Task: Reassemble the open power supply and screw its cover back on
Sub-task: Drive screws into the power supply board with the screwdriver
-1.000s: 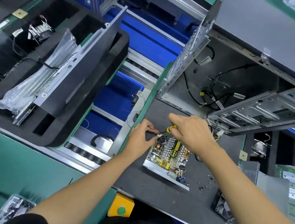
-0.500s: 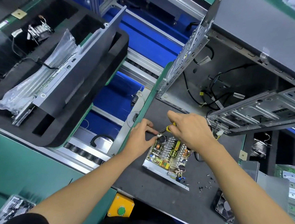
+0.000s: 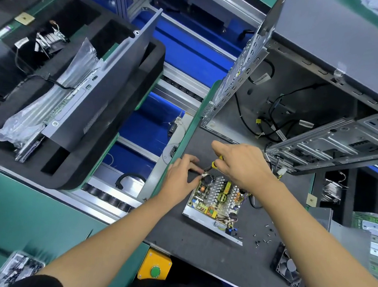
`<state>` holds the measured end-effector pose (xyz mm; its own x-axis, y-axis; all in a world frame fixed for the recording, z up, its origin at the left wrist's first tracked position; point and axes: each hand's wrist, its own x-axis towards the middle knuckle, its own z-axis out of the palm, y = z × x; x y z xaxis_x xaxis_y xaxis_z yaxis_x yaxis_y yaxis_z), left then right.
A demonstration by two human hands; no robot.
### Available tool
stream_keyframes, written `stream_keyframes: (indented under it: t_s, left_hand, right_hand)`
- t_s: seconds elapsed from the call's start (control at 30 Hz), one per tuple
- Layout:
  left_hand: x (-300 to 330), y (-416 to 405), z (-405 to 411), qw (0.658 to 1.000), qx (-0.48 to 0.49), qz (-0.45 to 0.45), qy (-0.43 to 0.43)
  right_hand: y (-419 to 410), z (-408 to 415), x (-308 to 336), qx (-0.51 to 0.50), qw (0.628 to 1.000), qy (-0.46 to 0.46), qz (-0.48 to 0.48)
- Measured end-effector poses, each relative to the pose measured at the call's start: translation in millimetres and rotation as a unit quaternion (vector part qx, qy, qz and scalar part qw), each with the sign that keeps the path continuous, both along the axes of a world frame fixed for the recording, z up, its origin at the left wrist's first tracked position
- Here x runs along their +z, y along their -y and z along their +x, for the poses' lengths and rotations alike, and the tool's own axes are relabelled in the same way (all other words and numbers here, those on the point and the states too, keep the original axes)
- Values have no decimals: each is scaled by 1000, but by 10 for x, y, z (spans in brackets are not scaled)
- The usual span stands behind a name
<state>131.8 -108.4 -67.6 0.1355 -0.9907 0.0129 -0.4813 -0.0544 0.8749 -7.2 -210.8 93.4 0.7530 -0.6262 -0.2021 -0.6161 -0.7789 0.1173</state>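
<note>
1. Just right of the frame's centre, on the dark desk (image 3: 197,247), I see the open power supply (image 3: 215,200) lying with its circuit board exposed.
2. My right hand (image 3: 241,166) curls its grip round a yellow-and-black screwdriver (image 3: 214,165), tip down at the supply's upper-left corner.
3. My left hand (image 3: 180,177) rests at that same corner, fingers bent, pinching something small and white; I cannot tell what.
4. Loose screws (image 3: 264,238) lie scattered on the desk, lower right of the supply.
5. A fan (image 3: 286,268) sits further lower right.
6. An open computer case (image 3: 302,89) fills the upper right.
</note>
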Motion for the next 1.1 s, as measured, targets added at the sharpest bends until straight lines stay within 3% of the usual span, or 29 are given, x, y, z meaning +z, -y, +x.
stream_keyframes:
  t_s: [0.6,0.9,1.1]
  left_hand:
    - [-65,41,2,1000,-25,-7,3]
    - [80,254,156,995,-75,-34,-49]
    - [206,429,177,991,-118,4,-60]
  right_hand:
    - [78,229,-12,60,996,-14,70]
    - [131,166,-106,19,998,-8,56]
    - [124,193,-113,0,996,-15,87]
